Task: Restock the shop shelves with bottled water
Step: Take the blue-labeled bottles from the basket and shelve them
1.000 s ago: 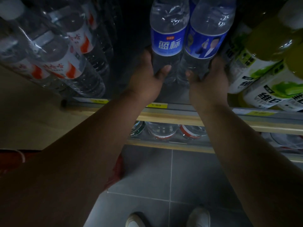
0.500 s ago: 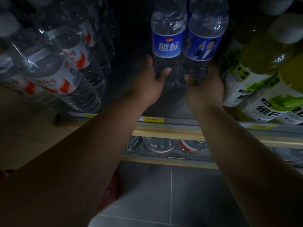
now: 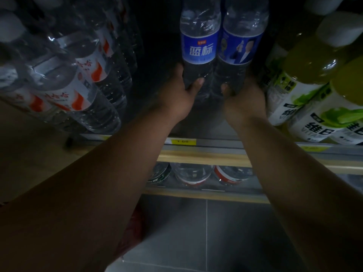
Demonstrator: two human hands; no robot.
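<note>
Two clear water bottles with blue labels stand side by side deep on the dark shelf. My left hand (image 3: 181, 93) grips the base of the left blue-label bottle (image 3: 199, 44), thumb across its front. My right hand (image 3: 242, 99) grips the base of the right blue-label bottle (image 3: 242, 42), which shows a printed figure. Both bottles are upright and touch each other. The bottle bottoms are hidden behind my hands.
Water bottles with red-and-white labels (image 3: 78, 89) fill the shelf to the left. Green-yellow drink bottles (image 3: 306, 91) crowd the right. The shelf edge (image 3: 206, 156) carries a yellow price tag (image 3: 183, 141). More bottles (image 3: 193, 174) stand on the lower shelf above grey floor tiles (image 3: 196, 232).
Both hands have pushed the two blue-label bottles farther back into the shelf. My view has shifted slightly closer and upward.
</note>
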